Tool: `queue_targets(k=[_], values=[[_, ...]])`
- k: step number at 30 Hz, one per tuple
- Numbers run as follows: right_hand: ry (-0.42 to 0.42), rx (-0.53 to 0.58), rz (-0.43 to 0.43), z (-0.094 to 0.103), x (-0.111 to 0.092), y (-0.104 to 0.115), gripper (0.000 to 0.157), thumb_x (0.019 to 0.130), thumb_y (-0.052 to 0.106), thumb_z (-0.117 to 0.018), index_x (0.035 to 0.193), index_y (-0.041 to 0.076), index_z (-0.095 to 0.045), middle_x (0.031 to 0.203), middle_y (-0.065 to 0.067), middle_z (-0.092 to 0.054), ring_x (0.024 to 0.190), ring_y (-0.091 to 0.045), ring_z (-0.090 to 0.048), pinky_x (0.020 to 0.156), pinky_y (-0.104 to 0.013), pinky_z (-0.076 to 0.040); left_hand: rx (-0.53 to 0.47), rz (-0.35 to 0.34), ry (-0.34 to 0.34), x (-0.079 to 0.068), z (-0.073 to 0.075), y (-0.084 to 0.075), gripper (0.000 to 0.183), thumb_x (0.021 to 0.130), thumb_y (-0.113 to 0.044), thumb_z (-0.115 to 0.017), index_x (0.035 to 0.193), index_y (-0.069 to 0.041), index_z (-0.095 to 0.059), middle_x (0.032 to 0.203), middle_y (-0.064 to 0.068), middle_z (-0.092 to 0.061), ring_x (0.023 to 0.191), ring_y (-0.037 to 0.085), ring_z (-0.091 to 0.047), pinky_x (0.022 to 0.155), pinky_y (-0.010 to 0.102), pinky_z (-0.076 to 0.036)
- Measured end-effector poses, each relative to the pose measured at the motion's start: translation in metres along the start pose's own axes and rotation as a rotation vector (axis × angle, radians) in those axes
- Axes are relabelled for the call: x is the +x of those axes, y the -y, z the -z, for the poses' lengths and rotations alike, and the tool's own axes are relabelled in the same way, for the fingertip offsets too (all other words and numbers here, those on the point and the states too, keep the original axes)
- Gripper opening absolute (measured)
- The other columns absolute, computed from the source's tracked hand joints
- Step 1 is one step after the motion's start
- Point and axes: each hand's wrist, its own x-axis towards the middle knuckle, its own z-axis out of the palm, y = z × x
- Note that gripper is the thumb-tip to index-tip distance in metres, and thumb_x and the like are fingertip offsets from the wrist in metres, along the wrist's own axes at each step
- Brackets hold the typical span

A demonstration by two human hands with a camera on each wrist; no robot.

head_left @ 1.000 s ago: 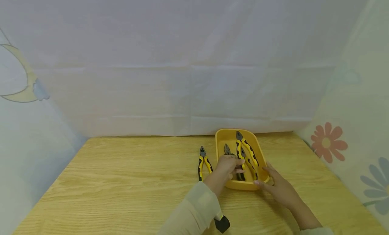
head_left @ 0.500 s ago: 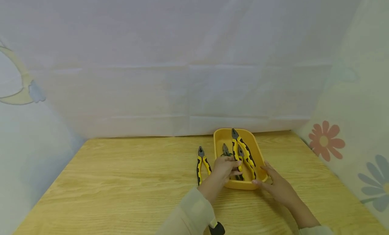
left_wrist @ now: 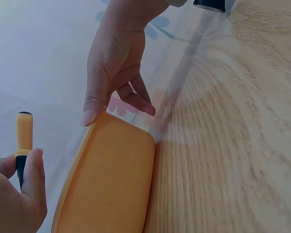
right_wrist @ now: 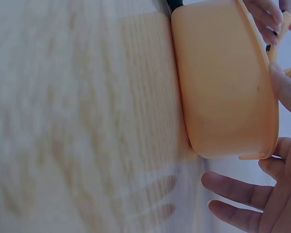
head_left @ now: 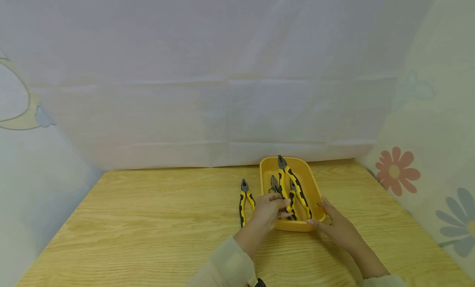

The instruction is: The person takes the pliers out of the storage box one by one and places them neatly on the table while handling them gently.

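My left hand [head_left: 268, 208] pinches one handle of yellow-and-black pliers [head_left: 282, 162], lifted over the yellow bin [head_left: 313, 186] with their head up and handles spread. In the left wrist view a handle [left_wrist: 24, 131] stands between the left thumb and fingers. My right hand [head_left: 339, 229] grips the bin's near right corner; its thumb lies on the rim in the right wrist view, its outer fingers stretched apart from the wall. Inside the bin lie more pliers [head_left: 274, 182], partly hidden by the left hand and the lifted pair.
Another pair of pliers [head_left: 243, 186] lies on the wooden table [head_left: 159, 221], left of the bin, its handle ends partly behind the left arm. A pale cloth wall [head_left: 178, 114] rises behind the bin, and a flowered wall [head_left: 438, 134] stands at the right.
The held pliers have risen and shifted left and nearer, their right handle coming in front of the pliers behind. The left hand moved slightly left and down; the right hand stays on the bin.
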Motion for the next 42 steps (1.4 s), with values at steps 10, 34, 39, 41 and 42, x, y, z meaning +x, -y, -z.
queue_targets(k=[10, 34, 39, 41, 42], values=[[0.003, 0.008, -0.002, -0.001, 0.000, -0.001, 0.072, 0.082, 0.046, -0.052, 0.131, -0.002, -0.030, 0.139, -0.022, -0.009, 0.114, -0.050, -0.024, 0.081, -0.064, -0.030, 0.050, -0.020, 0.024, -0.008, 0.014, -0.001, 0.050, 0.079, -0.004, -0.060, 0.121, 0.012, -0.038, 0.109, 0.023, -0.052, 0.052, 0.010, -0.056, 0.067, 0.033, -0.051], [0.013, 0.001, -0.013, 0.001, 0.001, -0.001, 0.075, 0.081, 0.048, -0.052, 0.131, -0.003, -0.029, 0.140, -0.021, -0.007, 0.118, -0.047, -0.018, 0.087, -0.064, -0.023, 0.091, -0.050, -0.008, -0.016, 0.044, -0.008, 0.043, 0.080, 0.002, -0.057, 0.116, 0.016, -0.040, 0.104, 0.023, -0.053, 0.079, 0.025, -0.059, 0.064, 0.029, -0.052], [0.018, 0.001, -0.031, 0.001, 0.002, -0.002, 0.077, 0.080, 0.049, -0.051, 0.132, -0.002, -0.028, 0.140, -0.020, -0.007, 0.118, -0.047, -0.018, 0.087, -0.063, -0.023, 0.107, -0.057, -0.015, -0.017, 0.051, -0.009, 0.040, 0.080, 0.004, -0.056, 0.115, 0.017, -0.041, 0.102, 0.025, -0.053, 0.080, 0.027, -0.059, 0.065, 0.032, -0.052], [0.020, 0.001, -0.034, 0.001, 0.002, -0.002, 0.077, 0.080, 0.050, -0.051, 0.132, -0.001, -0.027, 0.141, -0.020, -0.006, 0.118, -0.047, -0.019, 0.086, -0.063, -0.024, 0.117, -0.053, -0.017, -0.018, 0.054, -0.009, 0.040, 0.080, 0.004, -0.057, 0.114, 0.017, -0.041, 0.101, 0.024, -0.053, 0.077, 0.027, -0.059, 0.066, 0.034, -0.051], [0.021, 0.000, -0.037, 0.000, 0.002, -0.002, 0.077, 0.080, 0.050, -0.051, 0.133, -0.001, -0.027, 0.141, -0.019, -0.006, 0.118, -0.047, -0.019, 0.086, -0.063, -0.024, 0.122, -0.050, -0.017, -0.018, 0.055, -0.009, 0.040, 0.080, 0.004, -0.057, 0.115, 0.016, -0.042, 0.101, 0.023, -0.053, 0.076, 0.027, -0.060, 0.067, 0.035, -0.051]])
